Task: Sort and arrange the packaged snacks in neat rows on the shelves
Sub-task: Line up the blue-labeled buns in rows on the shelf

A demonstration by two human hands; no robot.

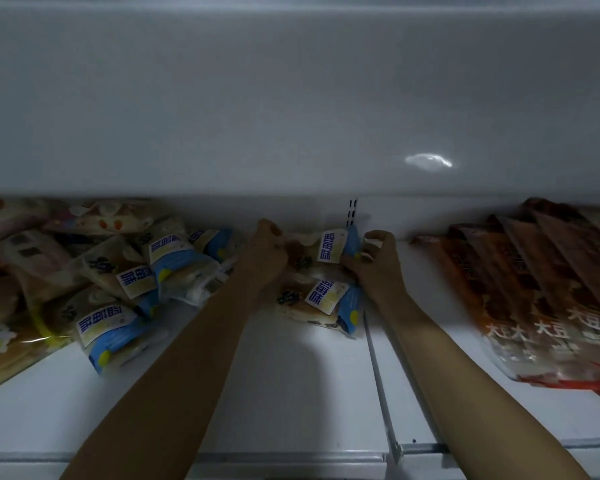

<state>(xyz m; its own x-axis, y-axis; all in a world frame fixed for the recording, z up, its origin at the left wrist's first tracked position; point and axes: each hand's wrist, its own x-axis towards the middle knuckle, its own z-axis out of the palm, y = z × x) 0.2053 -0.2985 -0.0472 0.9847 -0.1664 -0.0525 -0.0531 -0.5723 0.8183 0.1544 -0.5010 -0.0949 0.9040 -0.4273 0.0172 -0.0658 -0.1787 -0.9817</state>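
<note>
Dim white shelf (291,393), underside of the shelf above fills the top half of the view. Both bare arms reach in to the back wall. Left hand (267,251) and right hand (374,261) are each closed on opposite ends of a clear snack pack (321,251) at the back of the shelf: pale bread inside, blue end strip, white label with blue print. Second identical pack (321,303) lies flat just in front of it, touching. To the left, a loose pile of the same packs (146,282), tilted and overlapping, not in rows. Far left, other clear bags (11,306) with yellow-green print. Thin divider rail (381,386) runs front to back; right of it, brown-orange bags (541,292) overlap in a leaning row.
</note>
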